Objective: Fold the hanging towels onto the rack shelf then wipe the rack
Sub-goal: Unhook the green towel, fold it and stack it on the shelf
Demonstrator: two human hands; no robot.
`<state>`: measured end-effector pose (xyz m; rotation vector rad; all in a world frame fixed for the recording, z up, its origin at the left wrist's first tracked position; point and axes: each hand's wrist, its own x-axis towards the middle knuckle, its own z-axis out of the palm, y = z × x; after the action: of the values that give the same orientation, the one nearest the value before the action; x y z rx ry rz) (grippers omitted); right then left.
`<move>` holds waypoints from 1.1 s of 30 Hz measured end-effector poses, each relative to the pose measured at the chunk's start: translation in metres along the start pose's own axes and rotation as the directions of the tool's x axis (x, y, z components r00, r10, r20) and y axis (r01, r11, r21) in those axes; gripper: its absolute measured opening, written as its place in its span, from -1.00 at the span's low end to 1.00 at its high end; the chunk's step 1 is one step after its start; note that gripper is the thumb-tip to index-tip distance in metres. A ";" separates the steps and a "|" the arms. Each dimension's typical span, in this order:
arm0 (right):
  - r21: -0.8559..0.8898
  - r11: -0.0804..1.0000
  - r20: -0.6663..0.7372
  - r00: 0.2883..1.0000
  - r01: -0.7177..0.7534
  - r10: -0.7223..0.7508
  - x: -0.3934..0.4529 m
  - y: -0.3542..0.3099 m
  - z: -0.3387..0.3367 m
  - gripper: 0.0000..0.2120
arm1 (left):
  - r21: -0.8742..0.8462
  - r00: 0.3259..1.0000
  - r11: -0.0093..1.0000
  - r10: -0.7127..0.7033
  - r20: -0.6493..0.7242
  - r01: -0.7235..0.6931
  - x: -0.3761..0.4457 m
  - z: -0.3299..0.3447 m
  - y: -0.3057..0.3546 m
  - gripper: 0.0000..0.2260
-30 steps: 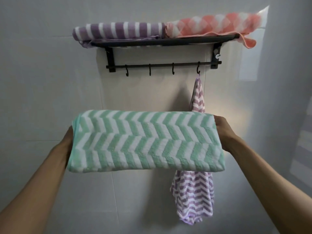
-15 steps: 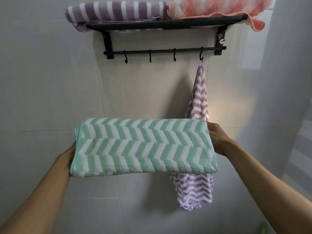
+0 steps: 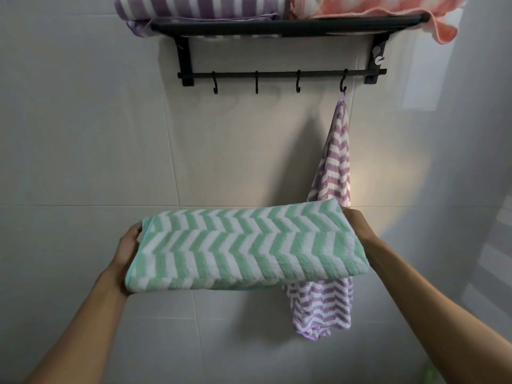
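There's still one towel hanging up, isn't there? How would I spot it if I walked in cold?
Find the black rack on the tiled wall, then the bar of four hooks beneath its shelf. The hanging towel dangles from the rightmost hook, behind the green towel that the hands hold. It alone is purple-and-white zigzag and unfolded.

Pale tiled wall, lit warm in the middle

We're facing a wall of large, glossy, pale grey tiles (image 3: 83,151) with thin grout lines (image 3: 177,173) running straight across and down it. A soft, warm glow (image 3: 388,173) sits right of centre, fading to cooler grey towards the edges. On the far right a side wall (image 3: 487,189) angles in, catching a bright rectangular reflection (image 3: 421,87) up high and pale striped patches lower down.
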<state>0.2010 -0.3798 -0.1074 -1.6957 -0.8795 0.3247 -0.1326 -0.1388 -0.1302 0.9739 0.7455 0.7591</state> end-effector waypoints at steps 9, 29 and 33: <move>-0.049 0.998 0.052 0.998 -0.031 0.033 -0.008 0.008 0.011 -0.89 | 0.231 0.993 0.966 -0.119 0.004 0.115 0.009 -0.020 -0.005 -0.64; 0.439 0.811 0.356 0.904 -0.387 0.238 -0.070 -0.004 0.061 -0.56 | 0.259 0.960 0.936 0.184 0.213 -0.237 -0.026 -0.038 0.094 -0.32; 0.346 0.895 0.172 0.957 -0.280 0.233 -0.090 -0.022 0.048 -0.74 | 0.301 0.961 0.951 -0.021 0.276 -0.065 -0.057 -0.046 0.056 -0.26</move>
<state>0.1014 -0.4068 -0.1225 -1.4483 -0.6332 0.7387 -0.2122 -0.1464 -0.0849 1.3432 0.6172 0.5172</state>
